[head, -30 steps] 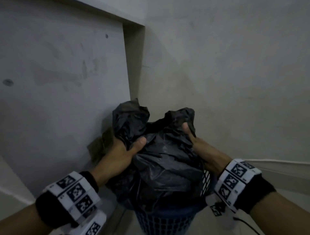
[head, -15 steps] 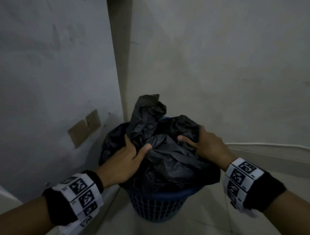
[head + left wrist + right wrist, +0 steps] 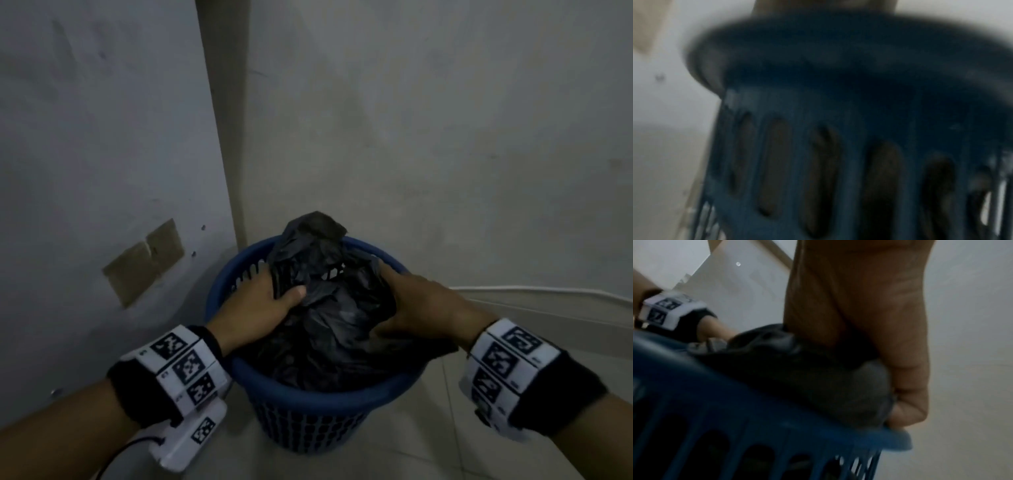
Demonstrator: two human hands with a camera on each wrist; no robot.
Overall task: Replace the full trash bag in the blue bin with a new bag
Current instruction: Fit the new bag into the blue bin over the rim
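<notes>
Head view: the blue bin point(image 3: 322, 394) stands on the tiled floor point(image 3: 428, 445) in a corner, the left wall point(image 3: 102, 154) just beside its left rim and the far wall point(image 3: 428, 137) close behind it. Open floor lies on its near and right sides. The black trash bag point(image 3: 329, 308) sits inside the bin, crumpled, its top bunched into a peak that rises above the far rim.

The left hand point(image 3: 257, 308) reaches over the left rim and grips the bag's left side: its thumb presses into the plastic, while its fingers are hidden behind the folds. The right hand point(image 3: 424, 308) lies over the bag's right side at the rim. In the right wrist view its fingers point(image 3: 906, 412) curl round a fold of the bag point(image 3: 818, 378) right at the bin's rim point(image 3: 859, 434). The left wrist view is blurred and shows only the bin's slotted wall point(image 3: 838, 113).
</notes>
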